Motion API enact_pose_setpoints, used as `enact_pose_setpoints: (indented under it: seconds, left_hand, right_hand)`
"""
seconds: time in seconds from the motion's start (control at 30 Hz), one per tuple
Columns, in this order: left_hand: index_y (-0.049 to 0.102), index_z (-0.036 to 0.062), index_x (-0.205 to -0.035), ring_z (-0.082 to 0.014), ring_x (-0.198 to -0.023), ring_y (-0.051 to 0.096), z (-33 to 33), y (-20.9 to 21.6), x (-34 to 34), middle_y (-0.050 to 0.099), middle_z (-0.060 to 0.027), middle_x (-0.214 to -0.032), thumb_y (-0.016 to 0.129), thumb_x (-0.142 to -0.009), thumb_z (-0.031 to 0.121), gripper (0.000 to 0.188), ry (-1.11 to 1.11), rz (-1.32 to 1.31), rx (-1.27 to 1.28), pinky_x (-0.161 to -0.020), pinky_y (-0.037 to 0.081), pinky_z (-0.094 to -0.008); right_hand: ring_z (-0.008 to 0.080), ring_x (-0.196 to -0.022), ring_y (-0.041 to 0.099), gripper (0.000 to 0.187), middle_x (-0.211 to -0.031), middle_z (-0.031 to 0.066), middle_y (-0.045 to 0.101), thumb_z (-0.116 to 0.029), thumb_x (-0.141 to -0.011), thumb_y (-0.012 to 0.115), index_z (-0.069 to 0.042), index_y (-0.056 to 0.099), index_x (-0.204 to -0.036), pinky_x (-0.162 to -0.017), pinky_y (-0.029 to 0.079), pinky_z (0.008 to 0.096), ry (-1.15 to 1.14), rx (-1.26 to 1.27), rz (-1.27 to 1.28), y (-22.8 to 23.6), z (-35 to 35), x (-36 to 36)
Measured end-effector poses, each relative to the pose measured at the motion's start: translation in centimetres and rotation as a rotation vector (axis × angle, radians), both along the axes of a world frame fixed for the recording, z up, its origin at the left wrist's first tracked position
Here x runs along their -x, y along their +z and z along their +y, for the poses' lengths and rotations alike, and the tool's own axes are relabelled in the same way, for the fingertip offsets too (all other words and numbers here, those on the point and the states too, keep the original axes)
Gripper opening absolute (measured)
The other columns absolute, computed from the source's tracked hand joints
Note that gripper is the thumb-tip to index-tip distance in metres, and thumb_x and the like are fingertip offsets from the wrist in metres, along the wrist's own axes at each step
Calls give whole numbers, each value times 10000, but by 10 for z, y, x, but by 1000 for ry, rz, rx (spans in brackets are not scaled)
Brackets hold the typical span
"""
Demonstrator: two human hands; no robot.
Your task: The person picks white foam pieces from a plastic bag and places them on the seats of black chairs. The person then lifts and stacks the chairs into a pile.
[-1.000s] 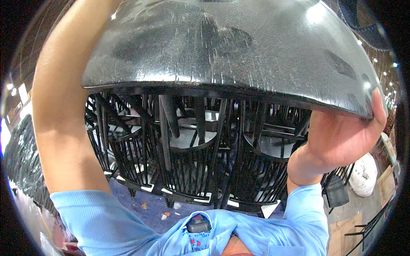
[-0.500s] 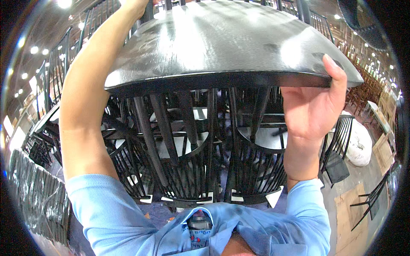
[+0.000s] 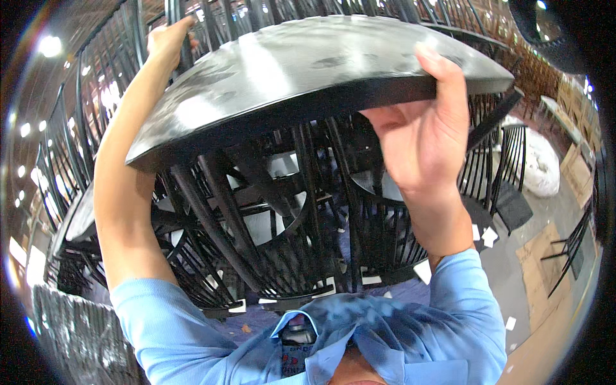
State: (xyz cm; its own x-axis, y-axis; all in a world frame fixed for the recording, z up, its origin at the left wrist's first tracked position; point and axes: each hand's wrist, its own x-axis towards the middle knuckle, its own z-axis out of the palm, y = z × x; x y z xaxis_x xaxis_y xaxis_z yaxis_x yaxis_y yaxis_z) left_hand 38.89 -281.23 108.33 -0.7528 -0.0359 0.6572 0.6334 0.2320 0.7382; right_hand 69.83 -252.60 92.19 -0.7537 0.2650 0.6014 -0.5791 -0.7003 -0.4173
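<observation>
A black wooden chair with a spindle back is held up before me, its glossy seat (image 3: 346, 54) tilted lower on the left. My left hand (image 3: 168, 46) is closed round a post of the chair back, at the far left of the seat. My right hand (image 3: 427, 138) grips the seat's near edge, thumb on top and palm against the edge. The fingers under the seat are mostly hidden. Dark round legs slope down below the seat; which of them belong to this chair is hard to tell.
Several black spindle-back chairs (image 3: 282, 250) stand packed below and behind, with white pieces at their backs. A dark plastic-wrapped stack (image 3: 83, 333) is at the lower left. On the right are a white wrapped bundle (image 3: 539, 167), a cardboard sheet (image 3: 545, 276) and another black chair (image 3: 568, 250).
The held chair has shifted left and tilted, its left corner lower. My left hand has come fully into view on the post. My right hand has moved left with the seat.
</observation>
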Motion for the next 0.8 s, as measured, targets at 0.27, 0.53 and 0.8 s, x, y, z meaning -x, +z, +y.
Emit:
enact_pose_setpoints:
  seconds: [0.27,0.53,0.8]
  left_hand:
    - [659,-36,-866,-209,-548,663,12,-49,4,663,-129,-697,804,-784,206,294,124,-134,35,-468,550,-352]
    - [636,-14,-885,-209,-552,663,22,-64,11,660,-120,-721,808,-772,201,297,93,-167,38,-476,565,-357]
    - [646,-26,-906,-215,-547,665,21,-70,2,663,-128,-707,802,-775,194,300,124,-181,15,-469,547,-352]
  right_hand:
    - [224,-1006,701,341,-1118,97,721,-329,-962,624,-64,648,-1176,-892,568,402,-50,-27,-64,-18,-1,7]
    - [183,-920,702,254,-994,67,738,-282,-968,653,-48,707,-1049,-824,561,357,-17,65,-79,-22,-1,8]
    - [174,-912,703,266,-997,62,739,-298,-946,682,-56,709,-1054,-819,563,346,-37,66,-142,-23,-10,9]
